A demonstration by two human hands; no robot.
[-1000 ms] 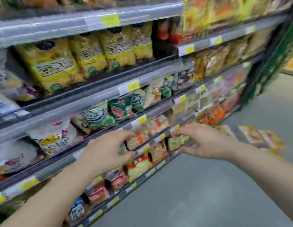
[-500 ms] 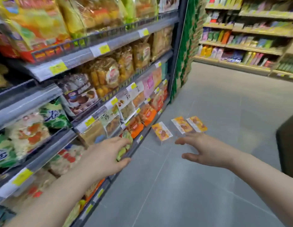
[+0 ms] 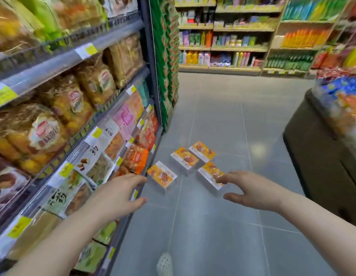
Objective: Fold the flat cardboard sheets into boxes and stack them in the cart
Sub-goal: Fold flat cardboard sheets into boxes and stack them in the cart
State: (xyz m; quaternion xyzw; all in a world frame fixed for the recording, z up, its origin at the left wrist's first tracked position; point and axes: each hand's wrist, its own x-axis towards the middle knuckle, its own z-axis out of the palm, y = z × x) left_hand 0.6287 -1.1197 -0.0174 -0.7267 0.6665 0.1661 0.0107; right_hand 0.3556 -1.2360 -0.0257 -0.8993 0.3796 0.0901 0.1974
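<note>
Both hands reach forward over the grey tiled floor (image 3: 213, 236) of a shop aisle, and neither holds anything. The left hand (image 3: 117, 194) hangs at about 7 o'clock in the view, its fingers (image 3: 136, 179) loosely spread and slightly bent, with the thumb apart below them. The right hand (image 3: 250, 188) sits at about 4 o'clock, its fingers (image 3: 222, 179) stretched out and relaxed and the thumb held apart underneath.

Four small orange-and-white packs lie flat on the floor just beyond the hands, near the middle of the view. The nearest left pack (image 3: 162, 174) lies at 12 o'clock from the left hand's fingertips. The near right pack (image 3: 210, 174) is partly covered in the view by the right hand's fingertips; whether they touch it cannot be told. Two more packs (image 3: 185, 158) (image 3: 202, 151) lie side by side just behind these. No flat cardboard sheets or cart can be made out.

Shelves (image 3: 73, 62) stocked with bagged snacks run along the 9 o'clock side, with yellow price tags (image 3: 91, 49) on their edges. A dark display bin (image 3: 322, 152) piled with packets stands at 3 o'clock. More shelving with bottles (image 3: 222, 56) crosses the far end at 12 o'clock. A pale shoe (image 3: 165, 263) shows at 6 o'clock.
</note>
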